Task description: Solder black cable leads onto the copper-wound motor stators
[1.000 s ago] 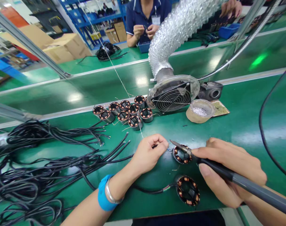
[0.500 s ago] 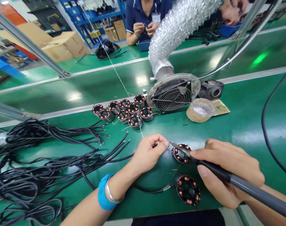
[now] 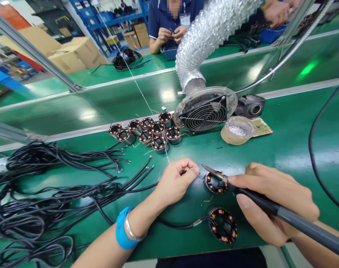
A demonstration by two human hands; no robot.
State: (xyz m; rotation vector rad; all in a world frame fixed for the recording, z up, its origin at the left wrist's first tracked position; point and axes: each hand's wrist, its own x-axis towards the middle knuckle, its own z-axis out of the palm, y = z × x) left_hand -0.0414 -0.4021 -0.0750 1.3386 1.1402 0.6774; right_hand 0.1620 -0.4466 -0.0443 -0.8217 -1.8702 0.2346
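My right hand (image 3: 275,201) is closed around a black soldering iron (image 3: 258,199). The iron's tip points left over a copper-wound motor stator (image 3: 216,188) and stops just short of my left fingertips. My left hand (image 3: 176,180) is pinched on the end of a black cable (image 3: 147,188); small bits of blue wire show at its fingertips. A thin pale wire (image 3: 167,152) hanging from above runs down to this hand, its end hidden behind the fingers. Nearer the table edge lies a second stator (image 3: 223,225), joined to a black cable with coloured leads.
Several stators (image 3: 159,143) stand grouped behind my left hand. Bundles of black cables (image 3: 47,201) cover the left side. A fume fan (image 3: 204,115) with a silver duct (image 3: 205,37), and a round tub (image 3: 238,130), stand at the back. A co-worker (image 3: 172,26) sits opposite.
The soldering iron and my right hand have shifted slightly right, and the tip has drawn up a little from my left fingertips. My left hand stays in place.
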